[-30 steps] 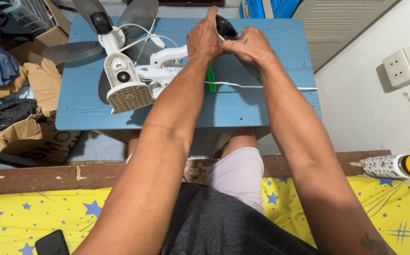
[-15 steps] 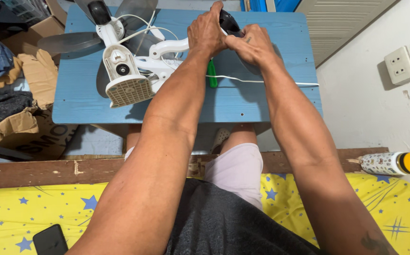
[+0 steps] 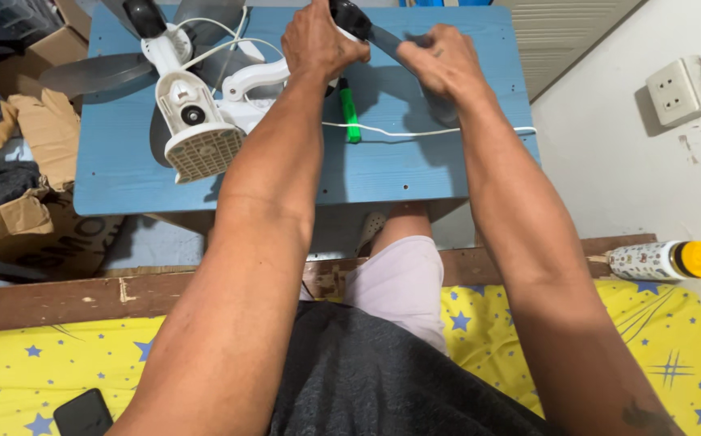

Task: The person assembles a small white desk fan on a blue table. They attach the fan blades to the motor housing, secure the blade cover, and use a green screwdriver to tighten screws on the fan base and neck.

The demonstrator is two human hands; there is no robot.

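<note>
Both hands gripped a grey fan blade (image 3: 431, 89), left hand (image 3: 316, 40) and right hand (image 3: 441, 60), over the blue table (image 3: 415, 173) beside a white wall socket (image 3: 675, 90).

One head-worn camera looked steeply down from above the seated person's chest, facing forward over both forearms toward the blue counter (image 3: 415, 173). It sat close to the lap and the yellow star-patterned bed (image 3: 68, 355), with the counter's far edge cut off at the top.

There are 2 hands (image 3: 318, 40), 1 green screwdriver (image 3: 350, 113), 1 bottle (image 3: 665, 260), 1 phone (image 3: 84, 413), and 1 wall socket (image 3: 677, 90).
</note>
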